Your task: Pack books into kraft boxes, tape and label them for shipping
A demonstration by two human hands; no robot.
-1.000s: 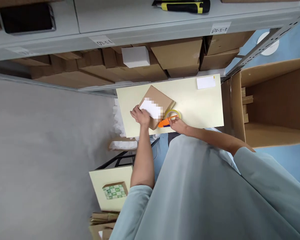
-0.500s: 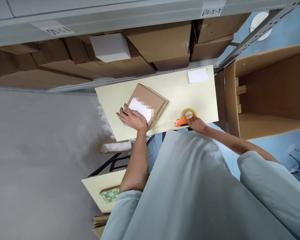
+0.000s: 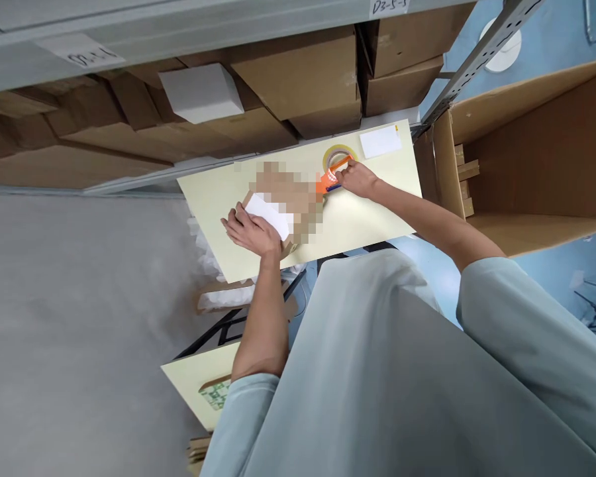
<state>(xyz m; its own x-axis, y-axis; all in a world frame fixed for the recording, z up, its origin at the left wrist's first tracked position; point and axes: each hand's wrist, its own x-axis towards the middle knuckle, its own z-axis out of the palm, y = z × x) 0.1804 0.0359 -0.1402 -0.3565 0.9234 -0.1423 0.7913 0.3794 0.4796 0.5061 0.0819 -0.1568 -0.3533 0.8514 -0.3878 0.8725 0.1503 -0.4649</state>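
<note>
A brown cardboard box (image 3: 273,175) lies on the pale yellow tabletop (image 3: 377,205), partly blurred out, with a white label (image 3: 268,211) on its top. My left hand (image 3: 251,230) rests flat with fingers stretched over the label's left end and the box's near side. In my right hand (image 3: 356,179) is an orange tape dispenser (image 3: 326,180) carrying a roll of clear yellowish tape (image 3: 338,156). The dispenser's front end is at the right side of the box; whether it touches the box is hidden by the blurring.
A white paper slip (image 3: 380,142) lies at the table's far right corner. Beyond the table, a metal shelf (image 3: 179,34) holds several cartons (image 3: 298,76). A large open carton (image 3: 536,152) stands at the right. Another pale board (image 3: 191,377) with a green-patterned item (image 3: 216,393) is at lower left.
My right hand has carried the tape dispenser from the table's near edge up and left to the box's right side. My left hand stays on the box. The whole view has shifted slightly.
</note>
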